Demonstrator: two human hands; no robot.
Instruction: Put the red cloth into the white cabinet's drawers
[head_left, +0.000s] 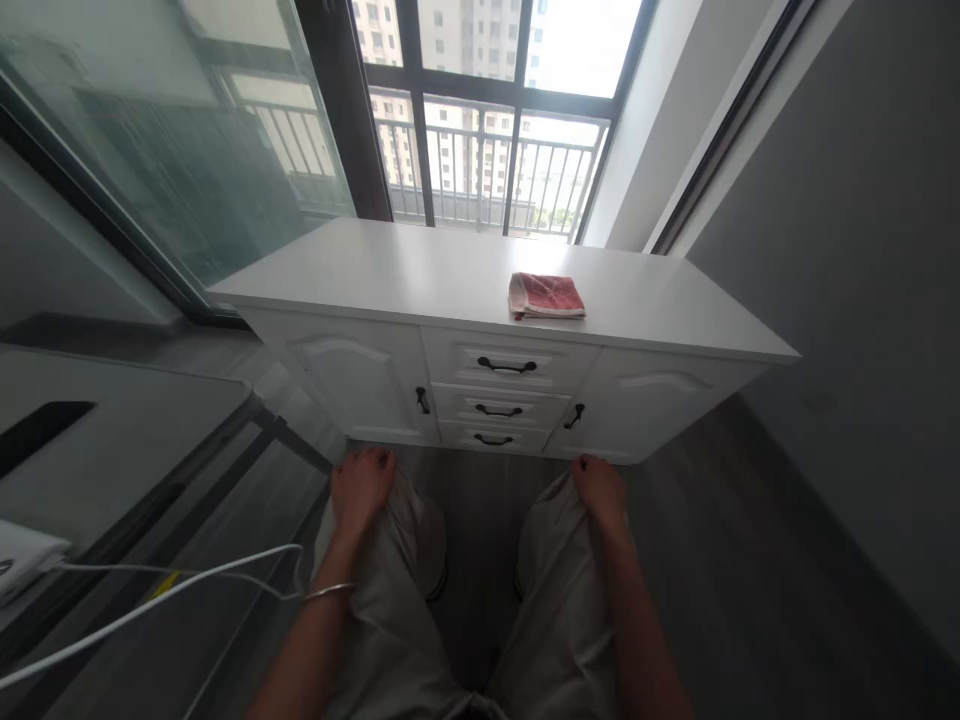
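My left hand (363,490) is at the knee of the left trouser leg (397,570), its fingers curled down over the light-coloured cloth. On the other knee, my right hand (600,490) is closed in the same way against the right trouser leg (555,570), and folds run in the fabric beside it. The fingertips of both hands are partly hidden. In front of my knees stands a white cabinet (337,385) with drawers in the middle and a door on each side. A folded red and white cloth (547,296) lies on its top, apart from both hands.
To the left is a table (150,400) with a black object (41,430), a white device (26,560) and a white cable (187,580) running toward my left forearm. Behind the cabinet are glass panes and a railing (480,170). A grey wall (840,250) stands right.
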